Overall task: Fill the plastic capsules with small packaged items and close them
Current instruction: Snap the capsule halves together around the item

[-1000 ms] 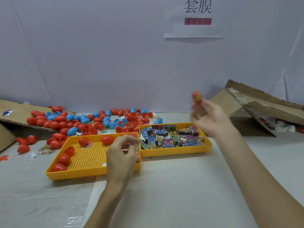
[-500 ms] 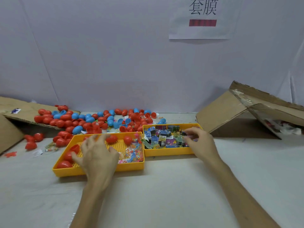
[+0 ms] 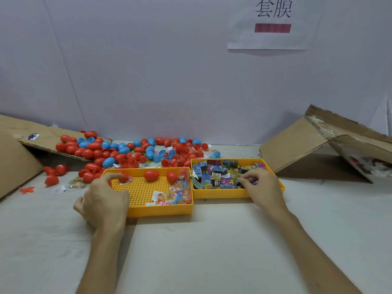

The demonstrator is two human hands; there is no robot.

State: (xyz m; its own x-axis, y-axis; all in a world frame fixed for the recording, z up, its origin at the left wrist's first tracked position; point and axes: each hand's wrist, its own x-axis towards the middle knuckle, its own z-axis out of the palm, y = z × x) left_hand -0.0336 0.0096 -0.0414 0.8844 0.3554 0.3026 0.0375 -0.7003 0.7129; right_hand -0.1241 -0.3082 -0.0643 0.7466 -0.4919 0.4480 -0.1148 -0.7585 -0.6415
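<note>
I count three red capsules (image 3: 151,175) at the far end of the left yellow tray (image 3: 159,211), with clear bags of coloured bits (image 3: 174,194) lying in its near right corner. The left hand (image 3: 106,200) is over that tray's left end. Its forefinger is stretched out to the nearest capsule, and the other fingers are loosely bent with nothing in them that I can make out. The right yellow tray (image 3: 220,195) touches the first and is full of small printed packets (image 3: 216,177). The right hand (image 3: 263,187) is down among them with its fingertips curled, and I cannot tell whether it has one pinched. Behind both trays a heap of red and blue capsules (image 3: 131,151) spreads over the table (image 3: 212,240), between a cardboard sheet (image 3: 12,158) on the left and a tipped cardboard box (image 3: 307,149) on the right.
</note>
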